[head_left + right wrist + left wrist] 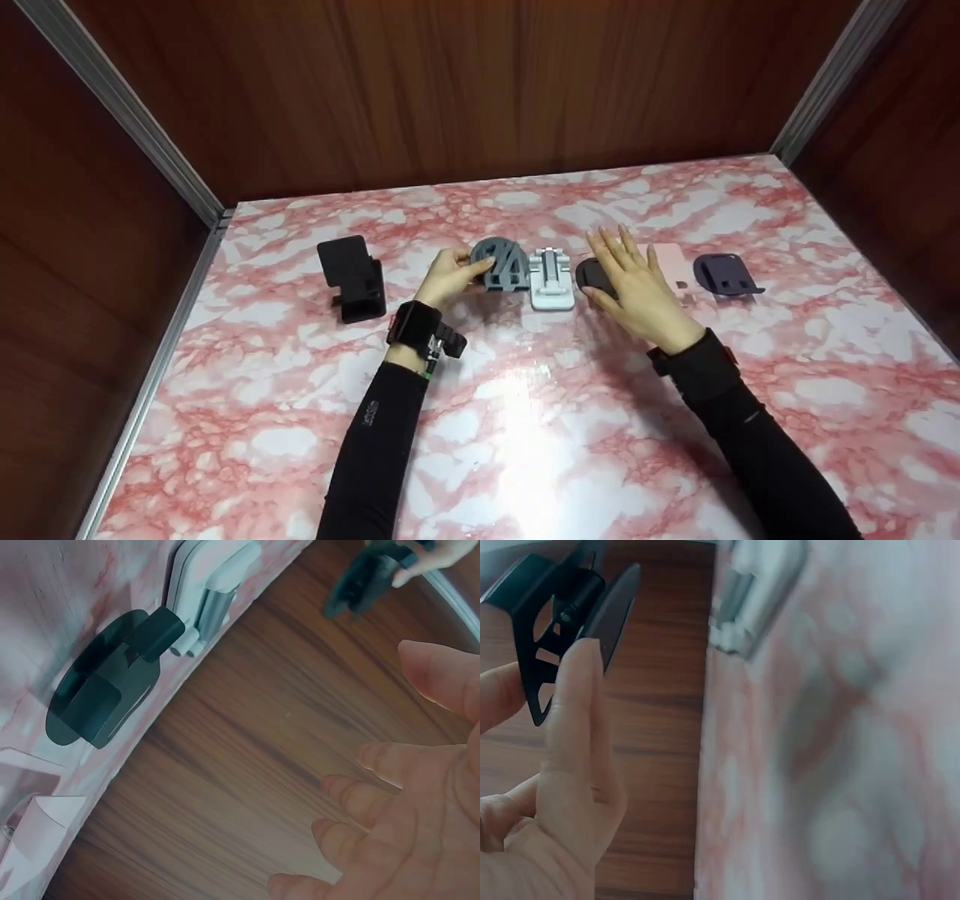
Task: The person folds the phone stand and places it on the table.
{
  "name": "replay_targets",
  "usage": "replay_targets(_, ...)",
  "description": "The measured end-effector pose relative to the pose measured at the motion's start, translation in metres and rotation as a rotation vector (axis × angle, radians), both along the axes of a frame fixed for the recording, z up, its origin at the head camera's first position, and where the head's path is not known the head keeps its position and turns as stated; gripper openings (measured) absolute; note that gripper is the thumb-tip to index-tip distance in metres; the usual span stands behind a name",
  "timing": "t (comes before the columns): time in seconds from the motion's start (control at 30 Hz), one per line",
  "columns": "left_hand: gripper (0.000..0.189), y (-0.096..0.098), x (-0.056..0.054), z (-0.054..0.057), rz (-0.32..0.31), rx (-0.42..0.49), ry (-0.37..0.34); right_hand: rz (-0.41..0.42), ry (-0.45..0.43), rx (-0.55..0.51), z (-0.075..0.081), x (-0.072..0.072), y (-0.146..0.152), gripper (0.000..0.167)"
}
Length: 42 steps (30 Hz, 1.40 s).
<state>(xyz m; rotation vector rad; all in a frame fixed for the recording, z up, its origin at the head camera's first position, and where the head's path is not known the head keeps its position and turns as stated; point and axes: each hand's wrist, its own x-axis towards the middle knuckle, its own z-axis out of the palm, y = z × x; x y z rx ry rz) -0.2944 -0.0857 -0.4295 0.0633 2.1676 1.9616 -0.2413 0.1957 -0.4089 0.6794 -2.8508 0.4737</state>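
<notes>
My left hand [444,276] pinches a dark grey phone stand [501,264] with a round base and cut-out slots. In the left wrist view this folding stand [544,630] is lifted off the table, partly unfolded between thumb and fingers. A white folding phone stand [552,289] lies just to its right. With fingers spread straight, my right hand [637,292] hovers over a black round-based phone stand [592,274], which it partly hides in the head view. The right wrist view shows a gap between that hand [420,802] and the black stand [112,682].
Right of my right hand are a pink stand [669,264], partly covered, and a dark purple stand [726,276]. A black stand [351,276] sits far left. The marbled table [480,450] is bounded by wood-grain walls [480,90] at the back and sides.
</notes>
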Motion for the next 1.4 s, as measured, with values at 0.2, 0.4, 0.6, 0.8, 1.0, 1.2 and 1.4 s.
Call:
replay_targets(0.2,0.028,0.000,-0.008,-0.014,0.004,-0.055,-0.069,0.001,-0.013,0.013,-0.003,-0.001,0.000,0.073)
replay_targets(0.4,0.025,0.002,-0.013,-0.018,-0.025,-0.034,-0.154,-0.009,-0.017,0.031,-0.003,-0.002,0.000,0.073)
replay_targets(0.6,0.022,0.002,-0.017,-0.024,-0.052,-0.114,-0.168,-0.008,-0.038,0.043,-0.004,-0.001,0.000,0.072)
replay_targets(0.8,0.029,-0.002,-0.020,-0.026,-0.046,-0.175,-0.174,-0.004,-0.054,0.046,-0.004,0.000,-0.001,0.072)
replay_targets(1.0,0.028,-0.005,-0.016,-0.019,-0.006,-0.493,-0.060,-0.002,-0.048,0.055,-0.004,0.001,-0.001,0.072)
replay_targets(1.2,0.039,-0.004,-0.015,-0.019,0.046,-0.778,0.081,-0.001,-0.044,0.056,-0.005,0.001,-0.001,0.073)
replay_targets(1.4,0.038,-0.004,-0.017,-0.022,0.069,-0.854,0.125,0.003,-0.052,0.056,-0.006,0.001,-0.001,0.072)
